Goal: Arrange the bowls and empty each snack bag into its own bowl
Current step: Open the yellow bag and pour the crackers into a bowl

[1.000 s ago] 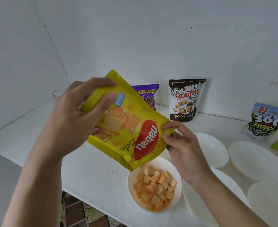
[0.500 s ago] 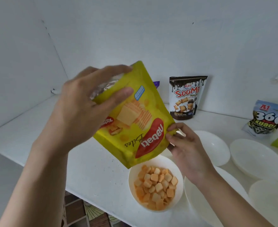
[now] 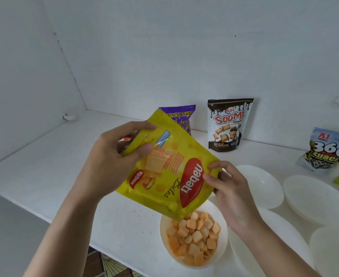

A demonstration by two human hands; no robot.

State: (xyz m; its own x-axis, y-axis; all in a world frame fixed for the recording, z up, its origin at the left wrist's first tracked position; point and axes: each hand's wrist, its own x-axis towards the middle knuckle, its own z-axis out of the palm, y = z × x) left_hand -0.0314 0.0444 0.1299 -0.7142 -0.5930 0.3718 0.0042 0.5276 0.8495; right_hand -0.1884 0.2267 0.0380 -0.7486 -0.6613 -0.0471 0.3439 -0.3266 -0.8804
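Both hands grip an inverted yellow foil Nabati snack bag [image 3: 170, 172], left hand [image 3: 112, 162] at its base, right hand [image 3: 228, 190] at its mouth, above a white round bowl [image 3: 220, 216] of orange wafer cubes [image 3: 194, 238].

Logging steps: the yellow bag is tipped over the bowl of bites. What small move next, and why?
Probably set the yellow bag aside: left hand and right hand hold it tipped over the bowl, bites fill it, and nothing falls.

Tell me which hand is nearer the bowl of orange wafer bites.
Right. The right hand pinches an edge of the yellow bag just above the right rim of the bowl; the left hand holds the bag's upper end, higher and well left.
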